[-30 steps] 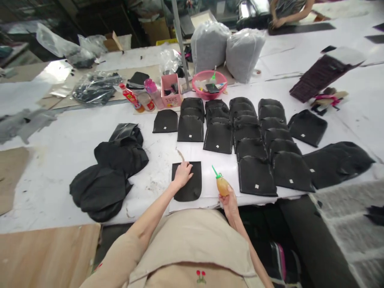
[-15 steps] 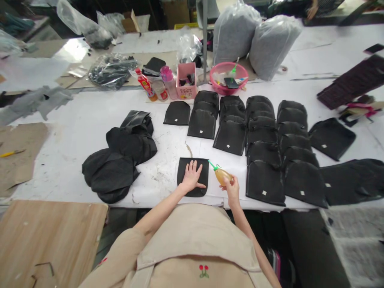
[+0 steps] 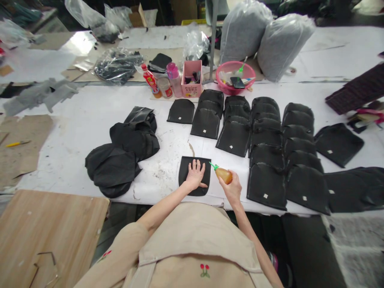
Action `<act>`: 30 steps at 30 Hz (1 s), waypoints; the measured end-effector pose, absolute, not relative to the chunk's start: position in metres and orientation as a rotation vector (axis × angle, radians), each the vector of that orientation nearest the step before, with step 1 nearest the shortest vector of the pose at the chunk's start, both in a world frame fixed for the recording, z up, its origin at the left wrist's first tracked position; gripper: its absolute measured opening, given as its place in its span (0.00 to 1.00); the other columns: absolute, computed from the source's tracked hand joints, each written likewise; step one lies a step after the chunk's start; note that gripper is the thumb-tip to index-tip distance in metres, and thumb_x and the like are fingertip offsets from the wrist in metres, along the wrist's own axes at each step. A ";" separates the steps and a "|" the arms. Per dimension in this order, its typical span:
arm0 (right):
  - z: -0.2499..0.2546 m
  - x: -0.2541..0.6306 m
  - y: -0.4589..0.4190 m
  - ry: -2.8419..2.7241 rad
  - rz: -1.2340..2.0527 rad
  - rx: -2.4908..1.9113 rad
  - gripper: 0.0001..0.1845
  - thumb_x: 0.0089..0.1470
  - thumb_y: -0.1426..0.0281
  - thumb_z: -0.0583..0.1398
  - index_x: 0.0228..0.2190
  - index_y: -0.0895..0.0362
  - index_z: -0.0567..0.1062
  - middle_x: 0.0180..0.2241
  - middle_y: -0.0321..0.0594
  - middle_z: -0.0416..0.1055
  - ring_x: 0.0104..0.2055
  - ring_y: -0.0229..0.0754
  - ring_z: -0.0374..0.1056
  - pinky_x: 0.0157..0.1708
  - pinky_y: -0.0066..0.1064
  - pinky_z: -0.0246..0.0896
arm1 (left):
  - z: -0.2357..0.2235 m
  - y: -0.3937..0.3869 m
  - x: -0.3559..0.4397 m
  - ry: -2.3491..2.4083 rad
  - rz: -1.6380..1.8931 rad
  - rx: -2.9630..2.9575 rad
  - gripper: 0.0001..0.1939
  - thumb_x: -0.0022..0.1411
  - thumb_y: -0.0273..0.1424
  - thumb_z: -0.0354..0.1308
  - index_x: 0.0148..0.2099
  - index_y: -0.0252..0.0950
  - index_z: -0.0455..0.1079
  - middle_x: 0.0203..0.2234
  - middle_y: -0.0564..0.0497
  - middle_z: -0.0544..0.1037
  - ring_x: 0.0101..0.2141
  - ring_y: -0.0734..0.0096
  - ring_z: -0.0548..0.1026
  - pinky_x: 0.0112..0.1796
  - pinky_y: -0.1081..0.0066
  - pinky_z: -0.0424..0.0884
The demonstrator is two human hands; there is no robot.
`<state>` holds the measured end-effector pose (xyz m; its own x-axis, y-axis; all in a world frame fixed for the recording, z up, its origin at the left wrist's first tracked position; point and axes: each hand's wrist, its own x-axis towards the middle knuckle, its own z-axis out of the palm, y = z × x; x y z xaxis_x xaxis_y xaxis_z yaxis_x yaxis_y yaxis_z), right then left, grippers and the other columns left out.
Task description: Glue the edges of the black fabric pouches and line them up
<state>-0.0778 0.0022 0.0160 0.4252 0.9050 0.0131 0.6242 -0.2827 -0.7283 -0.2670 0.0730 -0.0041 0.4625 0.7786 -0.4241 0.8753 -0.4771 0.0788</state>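
My left hand (image 3: 195, 176) lies flat with fingers spread on a black fabric piece (image 3: 184, 172), a rounded pocket shape near the table's front edge. Just right of it, my right hand (image 3: 233, 187) is wrapped round a glue bottle (image 3: 223, 175) with amber liquid and a green nozzle. The bottle is tilted, its nozzle tip at the right edge of the black piece near the upper corner; whether it touches I cannot tell. To the left sits a loose heap of black fabric pieces (image 3: 112, 170).
Overlapping rows of black pieces (image 3: 266, 184) with small white tags cover the right side. Behind stand a red-labelled drink bottle (image 3: 151, 82), a pink box (image 3: 192, 89), a pink basin (image 3: 222, 84) and stuffed plastic bags (image 3: 244, 34). A wooden board (image 3: 57, 228) with glasses is at lower left.
The view has shifted slightly. My left hand stays pressed on the black piece. The glue bottle's nozzle has moved a little down along the piece's right edge, and my right hand's grip has turned slightly.
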 end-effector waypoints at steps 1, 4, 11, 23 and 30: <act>0.016 -0.078 0.003 -1.304 0.524 -2.016 0.29 0.53 0.49 0.61 0.50 0.55 0.71 0.47 0.47 0.75 0.48 0.52 0.73 0.45 0.42 0.69 | -0.004 0.073 -0.267 1.412 -0.489 2.426 0.68 0.44 0.60 0.70 0.75 0.29 0.44 0.70 0.21 0.45 0.69 0.26 0.44 0.63 0.36 0.46; 0.015 -0.079 0.007 -1.338 0.484 -2.012 0.28 0.54 0.50 0.59 0.49 0.56 0.72 0.47 0.48 0.76 0.47 0.53 0.73 0.44 0.42 0.69 | -0.002 0.074 -0.266 1.407 -0.505 2.413 0.68 0.44 0.59 0.70 0.75 0.29 0.43 0.70 0.21 0.45 0.69 0.26 0.43 0.64 0.36 0.45; 0.016 -0.079 0.013 -1.402 0.458 -2.033 0.28 0.56 0.51 0.58 0.50 0.57 0.72 0.46 0.49 0.75 0.47 0.53 0.72 0.43 0.42 0.69 | -0.003 0.073 -0.267 1.411 -0.478 2.416 0.68 0.44 0.60 0.70 0.74 0.29 0.45 0.70 0.21 0.46 0.69 0.26 0.44 0.64 0.36 0.45; 0.018 -0.079 0.017 -1.452 0.441 -2.035 0.26 0.56 0.52 0.58 0.50 0.56 0.72 0.44 0.48 0.74 0.44 0.52 0.71 0.41 0.41 0.68 | -0.002 0.074 -0.267 1.404 -0.487 2.411 0.68 0.45 0.59 0.70 0.74 0.28 0.44 0.70 0.21 0.45 0.69 0.25 0.43 0.64 0.36 0.44; 0.017 -0.078 0.012 -1.442 0.452 -2.034 0.25 0.57 0.53 0.58 0.49 0.56 0.71 0.43 0.47 0.74 0.42 0.50 0.72 0.39 0.40 0.68 | 0.000 0.073 -0.266 1.403 -0.488 2.429 0.68 0.44 0.60 0.70 0.74 0.28 0.46 0.70 0.20 0.47 0.69 0.26 0.45 0.64 0.36 0.46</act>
